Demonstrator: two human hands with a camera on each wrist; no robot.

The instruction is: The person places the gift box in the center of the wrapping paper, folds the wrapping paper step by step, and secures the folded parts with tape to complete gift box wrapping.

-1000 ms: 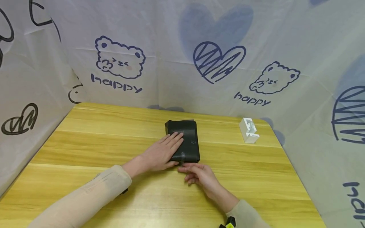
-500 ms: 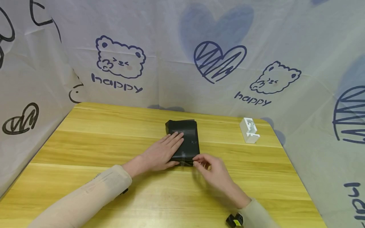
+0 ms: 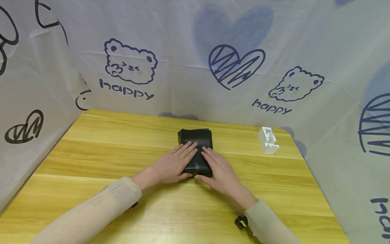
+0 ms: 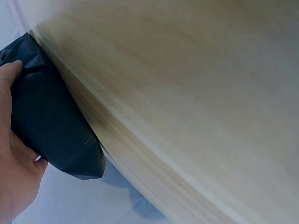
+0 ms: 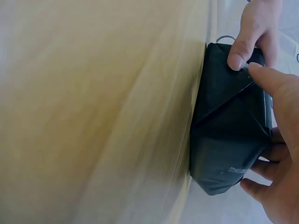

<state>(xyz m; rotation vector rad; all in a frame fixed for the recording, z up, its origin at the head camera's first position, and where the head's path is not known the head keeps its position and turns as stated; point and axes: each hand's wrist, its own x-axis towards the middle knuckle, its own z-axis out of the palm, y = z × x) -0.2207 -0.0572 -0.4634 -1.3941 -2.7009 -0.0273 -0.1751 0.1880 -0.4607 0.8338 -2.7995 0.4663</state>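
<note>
A pale cloth [image 3: 179, 34] with bears and hearts hangs behind, and before it stands the wooden table [image 3: 91, 162]. The black parcel [image 3: 198, 157] lies on it, near the middle. The right wrist view shows its wrapping folded into a slanting flap at one side.

Both hands are on the parcel. The left hand [image 3: 173, 166] lays its fingers straight across the top; the right hand [image 3: 221, 173] does similarly from the other side. The thumbs meet the near end, almost tip to tip. So each grip is rather wide, pressing and not closed around anything.

A white block [image 3: 267, 140] stands well apart, toward the far right corner.

The smallest thing is a shiny patch [image 5: 237, 170] on the wrapping, perhaps clear tape. Here I see the main risk: if it sticks poorly, the stiff folds could spring up when the thumbs leave. Also, uneven pressing might turn the parcel on the smooth table, or too strong pressing might crease its corners.
</note>
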